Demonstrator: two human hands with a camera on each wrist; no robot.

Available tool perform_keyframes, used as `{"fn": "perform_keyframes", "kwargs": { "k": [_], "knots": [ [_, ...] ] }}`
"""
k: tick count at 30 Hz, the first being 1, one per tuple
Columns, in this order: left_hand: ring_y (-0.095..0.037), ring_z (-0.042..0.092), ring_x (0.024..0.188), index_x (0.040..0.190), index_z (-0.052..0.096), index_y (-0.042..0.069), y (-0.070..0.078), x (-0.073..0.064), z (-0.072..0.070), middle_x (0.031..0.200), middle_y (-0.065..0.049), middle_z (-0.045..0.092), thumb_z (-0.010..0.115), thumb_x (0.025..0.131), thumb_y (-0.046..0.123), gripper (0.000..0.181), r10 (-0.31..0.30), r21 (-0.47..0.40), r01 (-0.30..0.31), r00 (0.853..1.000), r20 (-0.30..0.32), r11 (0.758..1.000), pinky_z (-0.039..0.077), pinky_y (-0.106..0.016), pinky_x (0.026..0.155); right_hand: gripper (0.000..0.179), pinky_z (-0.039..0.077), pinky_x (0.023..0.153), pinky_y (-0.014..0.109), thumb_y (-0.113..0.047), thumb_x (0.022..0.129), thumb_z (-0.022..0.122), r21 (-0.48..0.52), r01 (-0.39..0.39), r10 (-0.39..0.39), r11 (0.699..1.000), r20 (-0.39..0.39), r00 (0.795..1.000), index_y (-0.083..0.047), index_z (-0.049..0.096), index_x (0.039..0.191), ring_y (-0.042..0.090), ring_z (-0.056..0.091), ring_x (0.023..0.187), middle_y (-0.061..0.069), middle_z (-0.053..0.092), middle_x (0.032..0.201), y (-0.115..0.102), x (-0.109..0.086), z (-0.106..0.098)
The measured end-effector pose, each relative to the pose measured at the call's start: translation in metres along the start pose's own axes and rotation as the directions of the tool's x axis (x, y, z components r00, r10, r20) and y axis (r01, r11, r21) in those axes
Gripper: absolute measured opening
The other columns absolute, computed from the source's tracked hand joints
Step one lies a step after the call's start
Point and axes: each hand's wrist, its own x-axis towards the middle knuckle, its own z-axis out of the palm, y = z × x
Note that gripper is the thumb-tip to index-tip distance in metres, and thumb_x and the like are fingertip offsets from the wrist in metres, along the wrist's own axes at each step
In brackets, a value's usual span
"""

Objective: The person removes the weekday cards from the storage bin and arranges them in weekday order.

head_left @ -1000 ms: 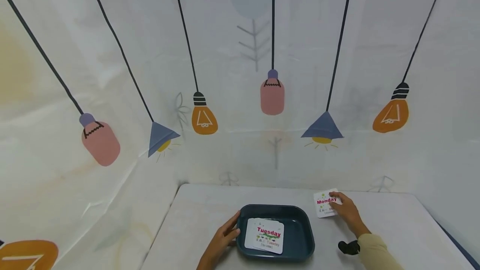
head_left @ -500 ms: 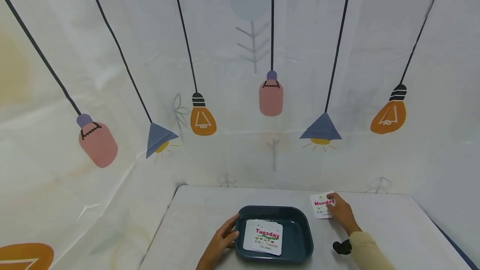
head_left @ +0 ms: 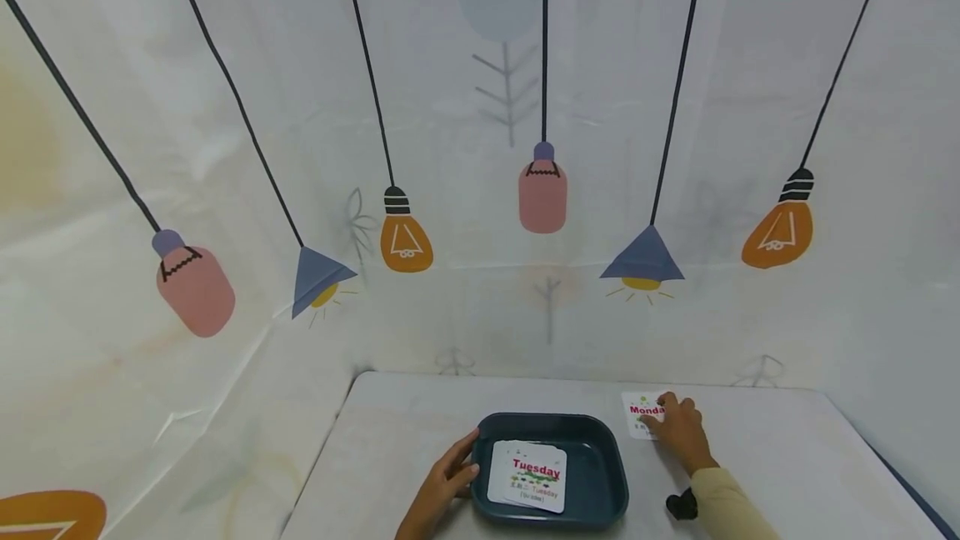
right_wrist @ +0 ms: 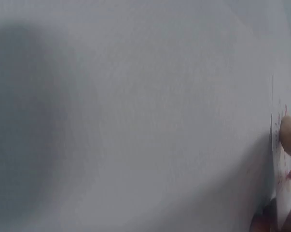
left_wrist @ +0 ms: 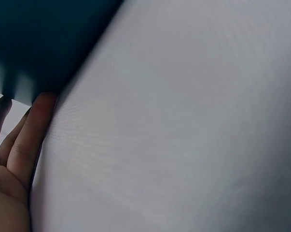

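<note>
My left hand (head_left: 438,483) rests against the left side of a dark teal tray (head_left: 611,473). In the left wrist view, fairly straight fingers (left_wrist: 25,145) touch the tray wall (left_wrist: 48,43). Inside the tray, at its left, lies a small stack of white cards, with a "Tuesday" card (head_left: 537,480) on top. Right of the tray, my right hand (head_left: 681,433) pinches the right side of a "Monday" card (head_left: 636,416). The right wrist view shows that card (right_wrist: 279,164) nearly edge-on, with fingertips on its printed face and a dark fingertip by its lower edge.
A white-covered table (head_left: 405,407) carries everything. Behind it hangs a pale backdrop (head_left: 465,315) printed with lamps and bulbs. A dark, rounded object (head_left: 682,505) sits beside the right sleeve (head_left: 727,502).
The Monday card has moved slightly left and nearer in the right hand. That hand's fingers now cover more of the card's right side. The left hand stays at the tray.
</note>
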Motion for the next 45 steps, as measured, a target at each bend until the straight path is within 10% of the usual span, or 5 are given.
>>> {"fn": "perform_keyframes", "kwargs": {
  "k": [9, 25, 45],
  "knots": [
    [-0.032, 0.048, 0.125, 0.141, 0.037, 0.034, 0.0, 0.0, -0.002, 0.151, -0.011, 0.031, 0.053, 0.093, 0.036, 0.05, 0.006, 0.032, -0.006, 1.0, -0.009, 0.999, 0.054, -0.036, 0.08, 0.056, 0.041, 0.064, 0.056, -0.034, 0.081, 0.068, -0.161, -0.036, 0.028, 0.986, -0.052, 0.998, 0.007, 0.051, 0.116, 0.047, 0.043, 0.091, 0.032, 0.043, 0.099, -0.009, -0.006, 0.0],
    [-0.034, 0.043, 0.129, 0.14, 0.038, 0.035, -0.002, -0.002, 0.002, 0.15, -0.008, 0.033, 0.053, 0.093, 0.036, 0.049, 0.009, 0.045, -0.008, 1.0, -0.017, 0.999, 0.054, -0.035, 0.08, 0.07, 0.042, 0.067, 0.064, -0.048, 0.087, 0.054, -0.057, -0.12, 0.124, 0.991, 0.069, 0.99, 0.013, 0.035, 0.116, 0.06, 0.038, 0.097, 0.04, 0.026, 0.114, -0.028, -0.016, -0.016],
    [-0.036, 0.045, 0.127, 0.143, 0.036, 0.03, 0.002, -0.006, 0.003, 0.151, -0.013, 0.03, 0.051, 0.095, 0.032, 0.05, 0.041, 0.042, -0.04, 0.999, -0.017, 0.998, 0.054, -0.037, 0.081, 0.068, 0.047, 0.064, 0.056, -0.052, 0.084, 0.058, -0.009, 0.043, -0.043, 0.999, 0.07, 0.997, 0.005, 0.044, 0.119, 0.051, 0.052, 0.094, 0.036, 0.036, 0.119, -0.054, -0.022, -0.043]
  ]
}}
